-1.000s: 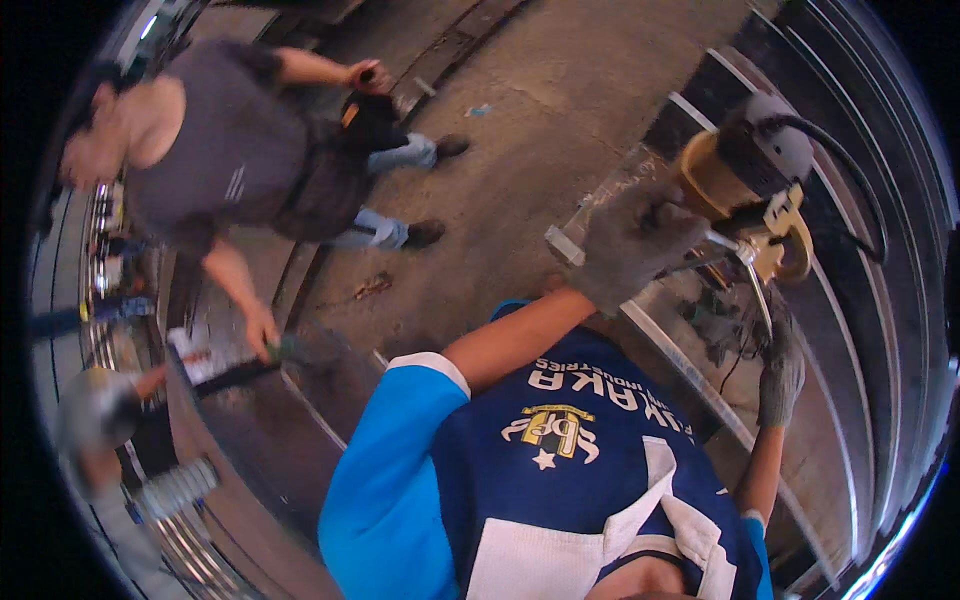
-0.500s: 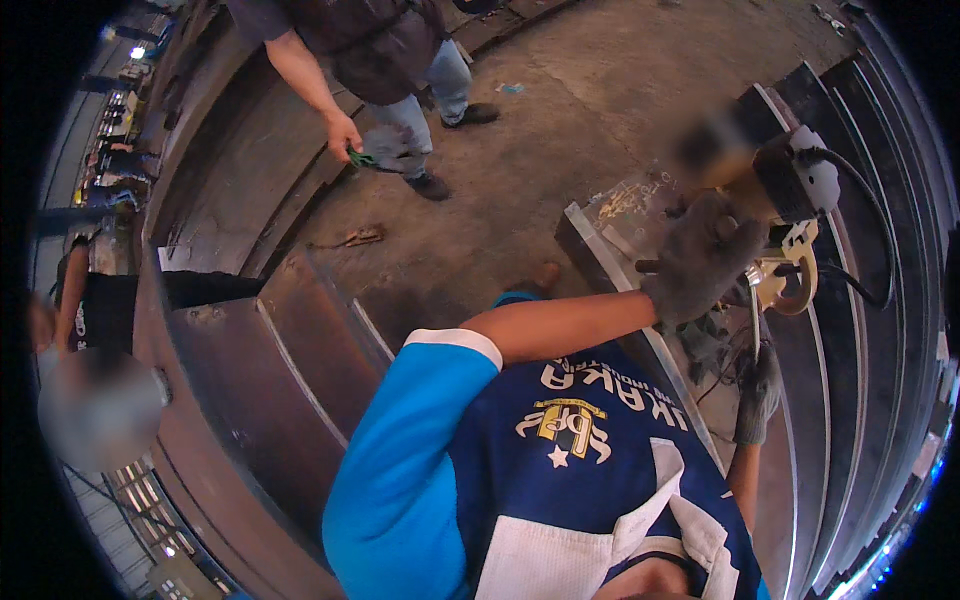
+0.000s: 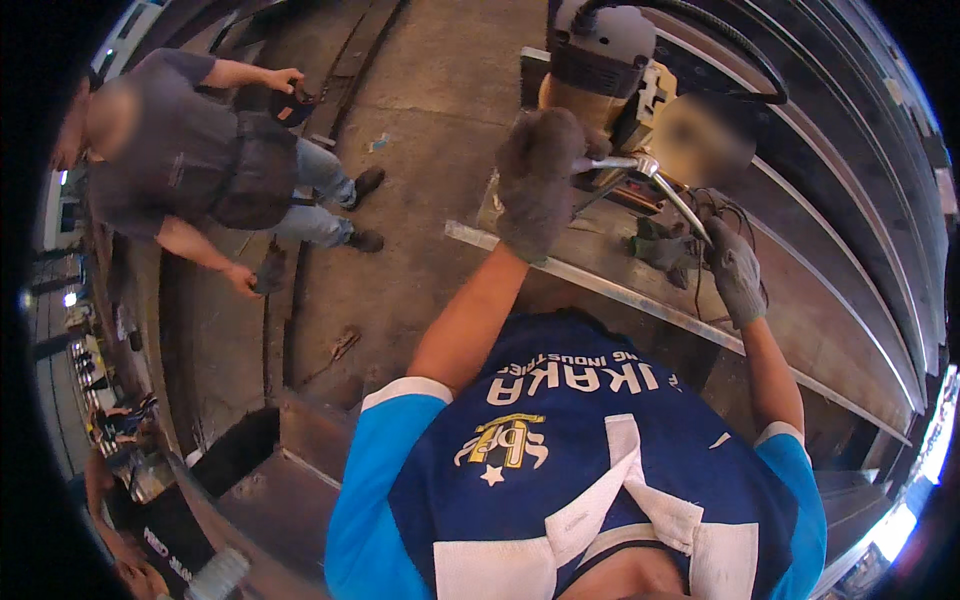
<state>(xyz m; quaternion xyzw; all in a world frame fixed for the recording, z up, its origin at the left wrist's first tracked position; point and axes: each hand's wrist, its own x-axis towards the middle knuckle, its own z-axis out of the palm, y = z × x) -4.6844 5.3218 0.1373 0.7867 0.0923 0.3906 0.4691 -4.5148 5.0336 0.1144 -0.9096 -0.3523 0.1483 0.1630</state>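
Observation:
A portable drilling machine (image 3: 600, 60) with a grey and black motor top and a yellowish body stands on a steel piece ahead of me. From a shiny hub on its side, metal feed-handle spokes (image 3: 680, 203) fan out. My left hand (image 3: 540, 175), in a dark grey work glove, is closed at the end of the spoke on the left, close against the machine body. My right hand (image 3: 733, 268), in a grey knit glove, is wrapped round the lower end of the right spoke. A dark green and black glove-like bundle (image 3: 660, 250) lies between my hands on the steel.
Long steel beams (image 3: 840, 220) run in rows at the right. A steel edge (image 3: 600, 280) crosses before my body. At the left a co-worker (image 3: 200, 150) stands holding dark items; another person (image 3: 165, 530) is at lower left. A black cable (image 3: 740, 95) arcs behind the machine.
My view has turned, so the machine sits further left and up. The feed-handle spokes show more plainly, with a hand on each of two. The co-worker now shows further left, holding a dark item.

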